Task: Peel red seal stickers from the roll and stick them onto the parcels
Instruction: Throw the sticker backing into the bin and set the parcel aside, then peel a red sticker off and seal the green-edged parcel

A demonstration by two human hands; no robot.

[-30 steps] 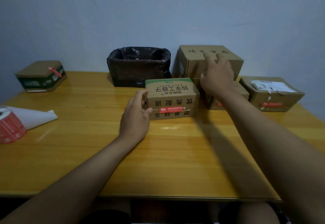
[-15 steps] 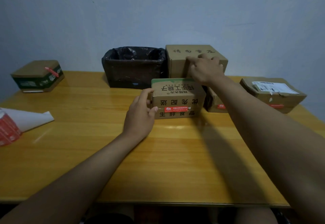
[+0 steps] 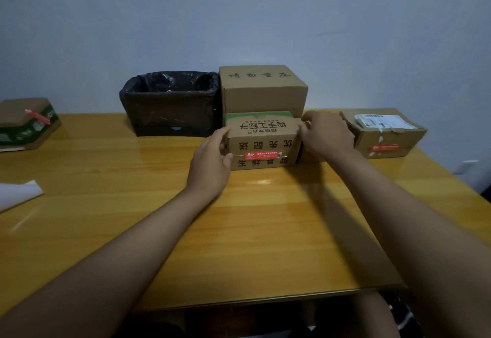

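A brown printed parcel (image 3: 261, 138) stands mid-table with a red seal sticker (image 3: 261, 155) across its front seam. My left hand (image 3: 211, 163) grips its left end, thumb on the front face. My right hand (image 3: 328, 135) holds its right end. Directly behind it sits a larger plain parcel (image 3: 263, 89). A parcel with a white label and a red sticker (image 3: 384, 135) lies at the right. Another parcel with a red sticker (image 3: 25, 122) sits at the far left. The sticker roll is out of view.
A box lined with a black bag (image 3: 170, 104) stands at the back, left of the large parcel. White backing paper (image 3: 17, 194) lies at the left edge. The wooden table (image 3: 239, 231) ends near my body; the wall is right behind the boxes.
My right hand came off the large back parcel and took the right end of the printed parcel. The view shifted right, so the sticker roll left the frame.
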